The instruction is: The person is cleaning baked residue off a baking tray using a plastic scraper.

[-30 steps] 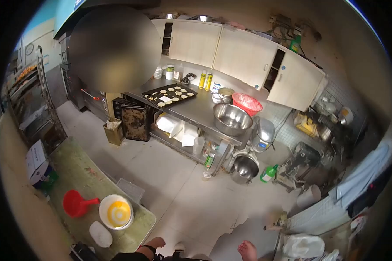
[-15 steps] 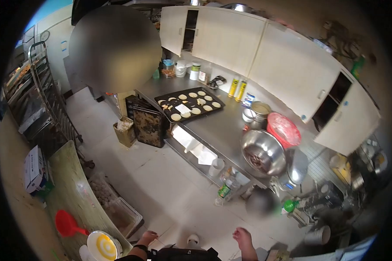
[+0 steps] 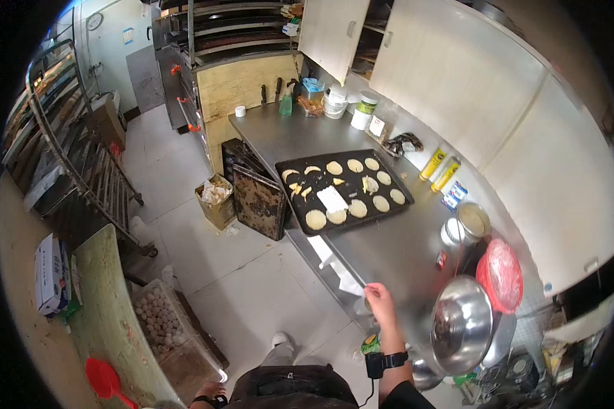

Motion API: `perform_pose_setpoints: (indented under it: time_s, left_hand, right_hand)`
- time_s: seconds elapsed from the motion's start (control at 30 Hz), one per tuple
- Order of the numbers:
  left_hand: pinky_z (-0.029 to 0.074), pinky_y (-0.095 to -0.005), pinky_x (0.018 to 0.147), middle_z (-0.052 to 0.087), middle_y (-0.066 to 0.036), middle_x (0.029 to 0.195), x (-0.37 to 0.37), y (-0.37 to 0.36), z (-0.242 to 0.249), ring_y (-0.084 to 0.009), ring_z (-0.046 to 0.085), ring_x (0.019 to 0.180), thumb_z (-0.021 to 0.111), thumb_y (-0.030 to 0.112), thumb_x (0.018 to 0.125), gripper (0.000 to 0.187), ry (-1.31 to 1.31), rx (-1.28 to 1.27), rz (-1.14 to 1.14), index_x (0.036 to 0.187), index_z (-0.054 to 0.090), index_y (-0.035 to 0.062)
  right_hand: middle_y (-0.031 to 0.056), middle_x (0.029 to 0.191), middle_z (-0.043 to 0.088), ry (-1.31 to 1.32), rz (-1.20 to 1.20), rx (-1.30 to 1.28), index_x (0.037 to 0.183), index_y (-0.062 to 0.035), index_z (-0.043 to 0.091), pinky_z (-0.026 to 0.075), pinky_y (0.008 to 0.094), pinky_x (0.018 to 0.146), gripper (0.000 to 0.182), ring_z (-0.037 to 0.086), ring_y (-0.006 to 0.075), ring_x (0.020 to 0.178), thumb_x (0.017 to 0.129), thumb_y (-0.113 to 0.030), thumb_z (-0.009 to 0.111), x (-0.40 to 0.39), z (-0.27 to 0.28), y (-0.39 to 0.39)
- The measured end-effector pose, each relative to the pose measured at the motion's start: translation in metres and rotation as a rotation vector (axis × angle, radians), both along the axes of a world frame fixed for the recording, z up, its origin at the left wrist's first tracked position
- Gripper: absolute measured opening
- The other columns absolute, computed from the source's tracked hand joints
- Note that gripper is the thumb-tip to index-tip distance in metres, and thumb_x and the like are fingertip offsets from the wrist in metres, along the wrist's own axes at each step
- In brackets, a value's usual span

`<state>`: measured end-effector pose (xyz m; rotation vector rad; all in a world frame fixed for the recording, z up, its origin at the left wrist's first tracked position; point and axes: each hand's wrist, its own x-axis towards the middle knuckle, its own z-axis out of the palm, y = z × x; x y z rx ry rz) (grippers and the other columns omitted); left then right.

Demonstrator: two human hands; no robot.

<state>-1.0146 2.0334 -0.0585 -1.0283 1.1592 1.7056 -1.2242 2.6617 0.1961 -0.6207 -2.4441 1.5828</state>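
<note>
My right hand (image 3: 378,300) is over the front edge of the steel table (image 3: 416,252), its fingers curled together with nothing showing in them. White paper (image 3: 348,281) on the ledge below lies right by its fingertips. Low at the bottom edge is my left hand (image 3: 210,390), beside the plastic crate (image 3: 184,371); its fingers are mostly hidden. Farther along the table sits a black baking tray (image 3: 293,218) with several pale round dough pieces (image 3: 315,219), some broken, and a flat white scraper (image 3: 333,200).
A big steel bowl (image 3: 462,324) and a red basin (image 3: 501,276) stand at the right. Dirty baking trays (image 3: 258,201) lean near a tin bin (image 3: 218,211). Eggs (image 3: 158,317) fill part of the crate. A red scoop (image 3: 102,378) lies on the left bench; a wheeled rack (image 3: 82,163) stands behind.
The view has moved closer to the table and tray. My right hand has risen forward to the table edge, while my left has dropped lower. The person at the far end is out of view.
</note>
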Motion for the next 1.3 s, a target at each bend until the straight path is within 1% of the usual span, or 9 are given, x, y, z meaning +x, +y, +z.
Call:
perform_pose_setpoints:
  time_s: [0.03,0.13,0.23,0.43,0.6,0.87,1.1,1.13,1.3]
  left_hand:
    - [0.053,-0.0358,0.056,0.062,-0.010,0.068,-0.028,-0.002,-0.009,-0.0238,0.066,0.068,0.057,0.014,0.090,0.018,0.026,0.127,0.052,0.102,0.059,-0.0003]
    - [0.050,-0.0322,0.055,0.063,-0.009,0.074,-0.172,0.033,0.008,-0.0221,0.064,0.066,0.055,0.015,0.092,0.022,0.263,-0.511,-0.233,0.107,0.059,-0.0010]
    - [0.048,-0.0286,0.058,0.065,-0.007,0.079,-0.293,0.072,0.029,-0.0183,0.063,0.067,0.055,0.018,0.092,0.026,0.427,-0.293,-0.145,0.109,0.061,-0.0017]
    - [0.051,-0.0303,0.075,0.069,-0.010,0.090,-0.497,0.160,0.070,-0.0185,0.066,0.084,0.058,0.020,0.091,0.031,0.592,-0.490,-0.430,0.112,0.061,-0.0027]
    - [0.050,-0.0314,0.085,0.067,-0.013,0.101,-0.608,0.234,0.129,-0.0199,0.065,0.094,0.060,0.024,0.092,0.036,0.709,-0.311,-0.671,0.117,0.058,-0.0026]
    - [0.046,-0.0354,0.095,0.064,-0.012,0.114,-0.713,0.347,0.195,-0.0209,0.060,0.109,0.061,0.046,0.092,0.057,0.423,0.203,-0.914,0.123,0.054,-0.0012]
    - [0.051,-0.0341,0.085,0.067,-0.010,0.110,-0.738,0.372,0.149,-0.0208,0.065,0.098,0.064,0.040,0.091,0.049,0.116,0.265,-1.119,0.123,0.056,0.0034]
    - [0.053,-0.0348,0.082,0.068,-0.009,0.105,-0.739,0.375,0.148,-0.0222,0.067,0.092,0.065,0.034,0.091,0.041,0.094,0.210,-1.086,0.118,0.059,0.0040]
    - [0.053,-0.0356,0.088,0.065,-0.011,0.108,-0.748,0.385,0.159,-0.0230,0.064,0.098,0.068,0.023,0.088,0.028,-0.130,0.122,-1.018,0.106,0.063,0.0019]
  right_hand:
    - [0.0111,0.103,0.069,0.009,0.010,-0.033,0.110,-0.0024,0.064,0.050,0.0307,0.085,0.029,0.065,0.0183,0.095,0.088,-0.020,0.069,-0.029,-0.003,-0.005]
    - [0.0155,0.107,0.067,-0.070,0.093,0.206,0.112,-0.0048,0.064,0.049,0.0367,0.090,0.036,0.063,0.0274,0.104,0.085,-0.028,0.070,-0.115,0.027,-0.026]
    - [0.0176,0.112,0.065,-0.035,0.133,0.398,0.114,-0.0051,0.062,0.048,0.0407,0.093,0.040,0.060,0.0315,0.108,0.083,-0.030,0.070,-0.201,0.030,-0.020]
    - [0.0202,0.127,0.055,-0.265,0.242,0.842,0.119,-0.0008,0.058,0.044,0.0452,0.098,0.052,0.053,0.0362,0.117,0.079,-0.030,0.071,-0.377,-0.016,-0.008]
    - [0.0273,0.129,0.052,-0.535,0.358,1.028,0.126,0.0105,0.050,0.039,0.0469,0.100,0.051,0.052,0.0363,0.118,0.086,-0.020,0.055,-0.435,-0.044,-0.005]
    - [0.0317,0.123,0.056,-0.583,0.281,1.406,0.125,0.0119,0.050,0.041,0.0439,0.097,0.054,0.059,0.0360,0.110,0.082,-0.021,0.056,-0.449,-0.080,-0.017]
    - [0.0252,0.106,0.064,-0.652,0.166,0.738,0.121,0.0009,0.055,0.046,0.0456,0.089,0.041,0.065,0.0341,0.096,0.083,-0.014,0.052,-0.463,-0.023,0.012]
    - [0.0219,0.104,0.063,-0.567,0.148,0.895,0.117,-0.0020,0.057,0.049,0.0438,0.083,0.036,0.064,0.0316,0.093,0.083,-0.013,0.053,-0.454,-0.016,0.006]
    - [0.0213,0.123,0.059,-0.461,0.329,0.618,0.122,0.0015,0.055,0.048,0.0427,0.094,0.038,0.060,0.0342,0.112,0.087,-0.012,0.050,-0.373,0.017,-0.089]
